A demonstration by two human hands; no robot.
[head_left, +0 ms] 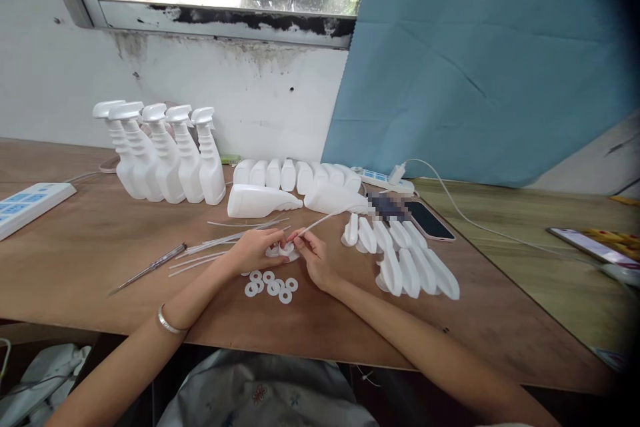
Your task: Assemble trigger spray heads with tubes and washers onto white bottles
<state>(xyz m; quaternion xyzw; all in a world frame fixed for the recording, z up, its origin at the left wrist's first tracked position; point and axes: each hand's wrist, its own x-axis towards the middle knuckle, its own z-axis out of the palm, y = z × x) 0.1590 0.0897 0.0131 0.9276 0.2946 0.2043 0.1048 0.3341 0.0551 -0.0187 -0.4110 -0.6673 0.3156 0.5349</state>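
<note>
Both hands meet at the middle of the brown tabletop (75, 240), fingertips almost touching. The left hand (255, 250) is curled, its fingers pressed onto a small white spray-head part (281, 251) that lies on the wood between the two hands. The right hand (313, 257) pinches the near end of a thin clear dip tube (323, 220) between thumb and forefinger. The tube's long axis runs from that pinch away and to the right, rising toward the lying bottles (263, 201), so its held end points left and near, straight at the part under the left hand; the right hand is the nearer one to the tube, the left to the part. Just near the hands sits a small cluster of white ring washers (273, 285). To the left, more loose tubes (220, 240) fan across the wood beside a slim screwdriver (150, 268). Right of the hands lie rows of white trigger pieces (410, 263), and a dark phone (429, 220) lies just beyond them. Five finished spray bottles (165, 153) stand at the far left, near the wall.
</note>
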